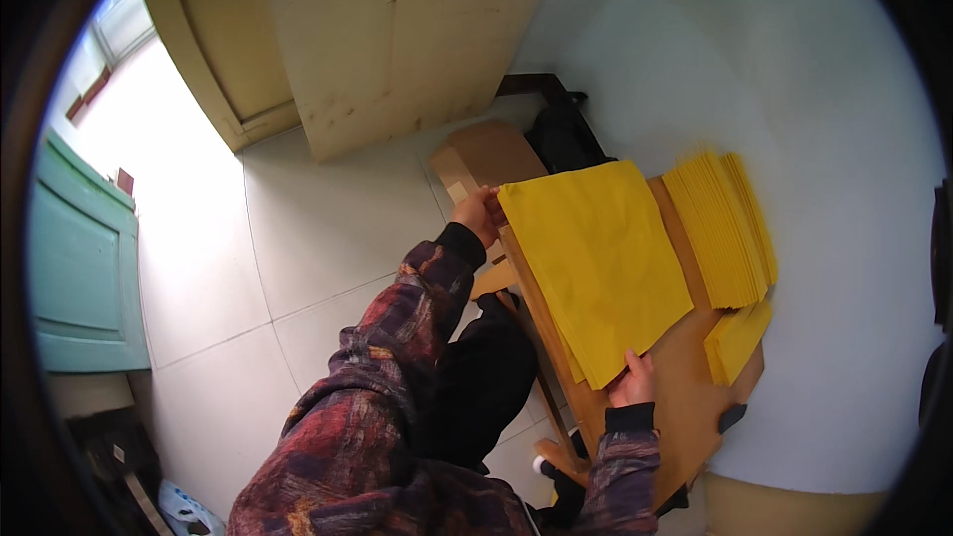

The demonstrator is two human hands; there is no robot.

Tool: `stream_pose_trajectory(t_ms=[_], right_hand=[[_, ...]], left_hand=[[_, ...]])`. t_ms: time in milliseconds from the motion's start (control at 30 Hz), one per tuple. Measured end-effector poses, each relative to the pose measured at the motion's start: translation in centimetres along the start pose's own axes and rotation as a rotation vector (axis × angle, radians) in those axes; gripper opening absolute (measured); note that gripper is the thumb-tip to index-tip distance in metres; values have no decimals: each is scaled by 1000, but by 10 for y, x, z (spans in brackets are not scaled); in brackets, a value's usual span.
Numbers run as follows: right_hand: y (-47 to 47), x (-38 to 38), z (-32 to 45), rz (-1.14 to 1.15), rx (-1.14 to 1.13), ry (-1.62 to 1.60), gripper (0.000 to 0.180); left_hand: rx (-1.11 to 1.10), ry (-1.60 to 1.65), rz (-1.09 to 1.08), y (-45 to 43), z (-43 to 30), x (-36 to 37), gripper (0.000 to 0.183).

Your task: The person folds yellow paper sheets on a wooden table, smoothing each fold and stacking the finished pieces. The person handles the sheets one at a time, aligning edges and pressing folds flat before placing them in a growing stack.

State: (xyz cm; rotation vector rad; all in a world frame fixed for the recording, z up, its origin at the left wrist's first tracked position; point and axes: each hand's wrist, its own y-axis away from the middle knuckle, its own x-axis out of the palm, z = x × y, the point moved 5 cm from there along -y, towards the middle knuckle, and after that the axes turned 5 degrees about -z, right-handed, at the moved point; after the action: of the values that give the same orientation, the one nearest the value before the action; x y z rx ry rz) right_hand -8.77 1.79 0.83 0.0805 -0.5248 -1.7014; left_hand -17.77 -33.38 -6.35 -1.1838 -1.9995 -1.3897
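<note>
A broad yellow sheet [595,260], paper or thin cloth, lies over the wooden table top with more yellow layers showing beneath its near edge. My left hand [482,214] grips its far left corner, the fingertips partly hidden by the sheet. At the near right corner my right hand [633,381] has its thumb on top and its fingers underneath. How many layers are between my fingers cannot be told. Beyond the sheet, against the wall, stands a thick pile of folded yellow sheets [718,231]. A smaller folded yellow bundle [738,342] sits beside that pile.
The wooden table [670,394] abuts a pale wall [804,126]. A small dark object [732,418] rests at its edge. Past its far end are a cardboard box [495,152] and a black bag-like item [563,138]. A wooden board [402,37] leans by an open doorway; a green door [82,253] stands left.
</note>
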Motion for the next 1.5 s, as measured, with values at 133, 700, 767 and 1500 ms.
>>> stream_pose_trajectory(t_ms=[133,700,767,1500], right_hand=[[-1,-3,-1,-3,53,1,38],[1,5,-2,28,-29,-61,36],[-1,5,-4,-53,-70,-53,36],[-21,-1,-25,-265,-286,139,37]], left_hand=[[-11,92,-39,6,17,4,33],[437,-859,-35,-26,-40,3,54],[451,-1107,9,-40,-57,9,63],[726,-2241,464,-94,-88,70,62]])
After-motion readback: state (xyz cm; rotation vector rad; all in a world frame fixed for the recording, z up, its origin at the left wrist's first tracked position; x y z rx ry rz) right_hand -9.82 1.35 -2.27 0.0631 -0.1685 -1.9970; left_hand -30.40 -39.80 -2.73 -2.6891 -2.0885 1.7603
